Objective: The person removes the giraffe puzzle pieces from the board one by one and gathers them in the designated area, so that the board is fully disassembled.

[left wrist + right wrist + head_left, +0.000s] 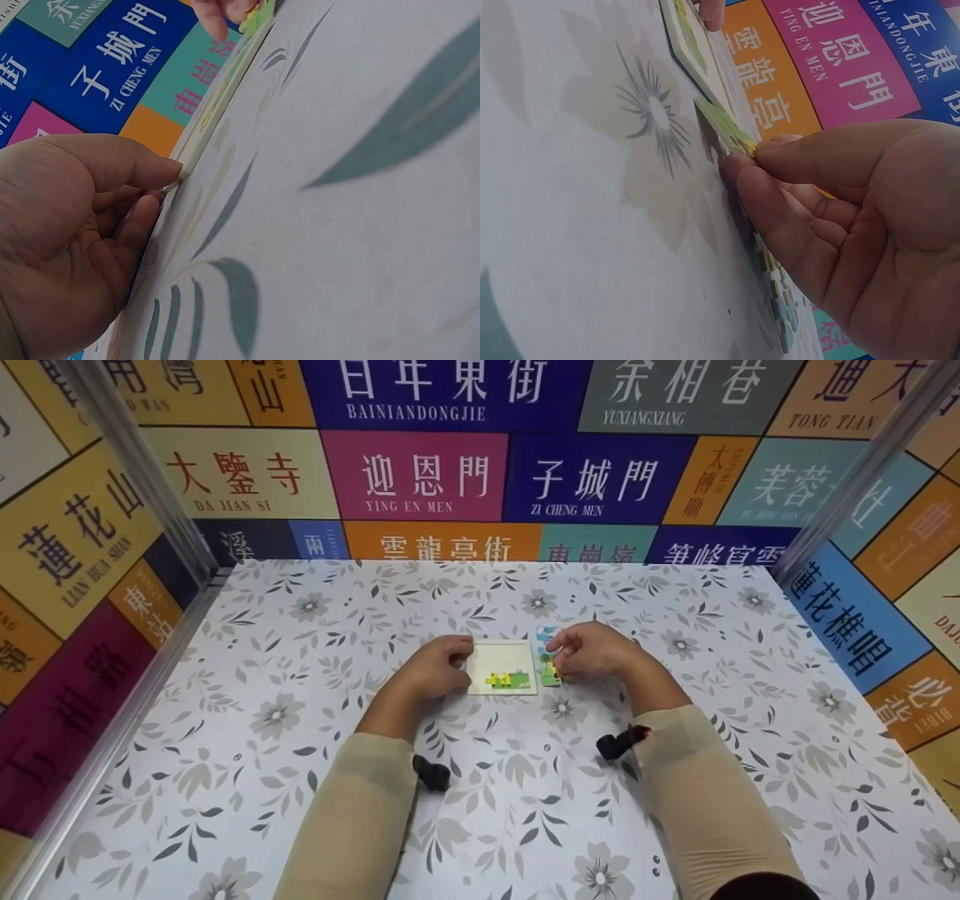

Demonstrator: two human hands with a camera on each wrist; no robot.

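A square, pale puzzle tray (501, 654) lies flat, with green and yellow puzzle pieces (510, 681) along its bottom edge. My left hand (437, 667) grips the tray's left side; in the left wrist view its thumb and curled fingers meet at the tray edge (196, 146). To the right of the tray, my right hand (598, 651) pinches a green and yellow puzzle piece (724, 126) between thumb and fingers, one end tilted up off the cloth. Other puzzle pieces (545, 634), partly blue, lie beneath and beside that hand, which partly hides them.
A white cloth (315, 810) with grey flowers and leaves covers the table. Behind it stands a wall of coloured sign panels (420, 472), with metal posts (154, 472) at the corners. Each sleeved wrist carries a small black camera (433, 773).
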